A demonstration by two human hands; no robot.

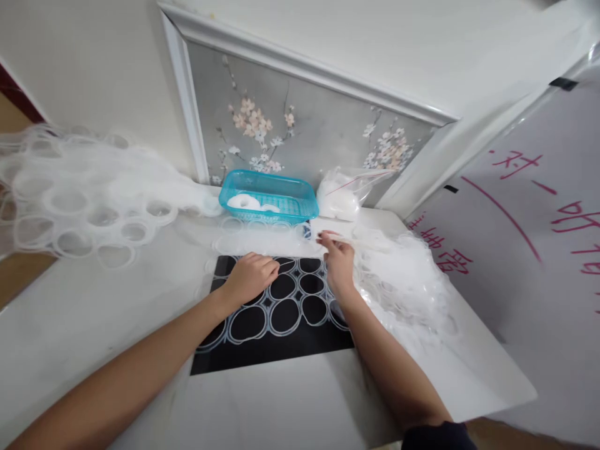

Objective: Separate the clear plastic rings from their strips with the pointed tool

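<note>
A black mat [276, 356] lies on the white table, with rows of white translucent rings [285, 315] joined in a sheet over it. My left hand [250, 278] is closed above the mat's far left part, its fingertips pressed together near a thin pale line; what they hold is too small to make out. Beyond the mat's far right corner, my right hand [338, 259] pinches a thin white strip [334, 235] between thumb and fingers. The ring sheet continues past the mat's far edge, towards a blue plastic basket [269, 181].
White round pieces [244, 201] sit in the basket. Beside it stands a clear bag [344, 194] with white contents. Netted ring sheets are heaped at left [84, 200] and right [407, 275]. A framed flower picture [319, 119] and a whiteboard [529, 231] border the table [117, 306].
</note>
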